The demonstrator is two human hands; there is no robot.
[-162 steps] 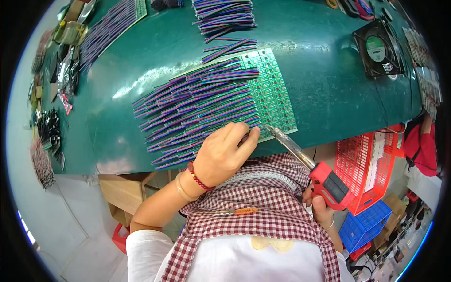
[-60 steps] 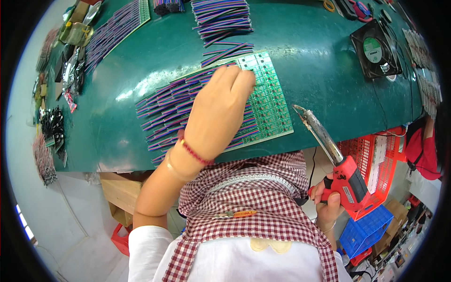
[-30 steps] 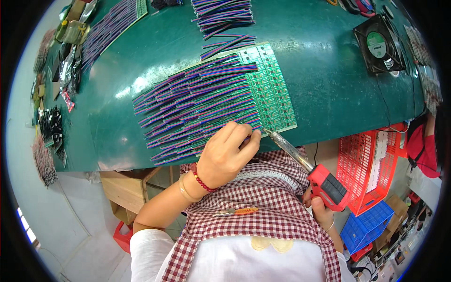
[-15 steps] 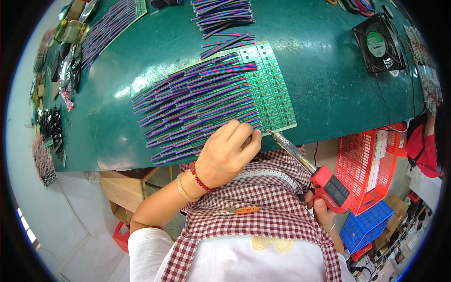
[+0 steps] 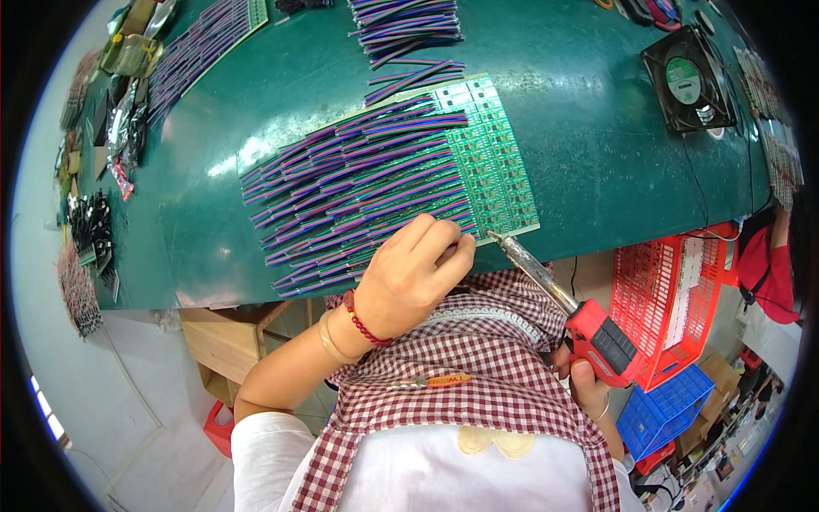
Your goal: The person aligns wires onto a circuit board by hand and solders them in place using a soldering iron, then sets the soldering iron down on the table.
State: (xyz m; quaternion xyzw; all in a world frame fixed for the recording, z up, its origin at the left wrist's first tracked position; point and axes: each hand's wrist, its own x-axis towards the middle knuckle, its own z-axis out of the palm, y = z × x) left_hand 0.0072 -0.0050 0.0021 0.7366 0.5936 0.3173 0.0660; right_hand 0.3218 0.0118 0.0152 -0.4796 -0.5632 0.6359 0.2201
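A green circuit board panel (image 5: 499,162) lies on the table, with rows of multicoloured flat wires (image 5: 358,171) stretching left from it. My left hand (image 5: 418,269) is closed in a pinch at the panel's near edge, by the lowest wire ends. Its own fingers hide what is between them. My right hand (image 5: 587,388) grips the red and black handle of a soldering iron (image 5: 601,341), low at the right. The iron's metal shaft slants up and left, and its tip is at the panel's near edge, just right of my left fingertips. Whether the tip touches cannot be made out.
On the green table (image 5: 589,196), a bundle of loose wires (image 5: 405,30) lies beyond the panel. Another wired panel (image 5: 200,55) is at the far left, and a black fan (image 5: 689,78) at the right. Red (image 5: 661,299) and blue crates (image 5: 665,410) stand beside me.
The soldering iron's tip has shifted very slightly to the right and away from me. My left hand has stayed almost in place, still pinched.
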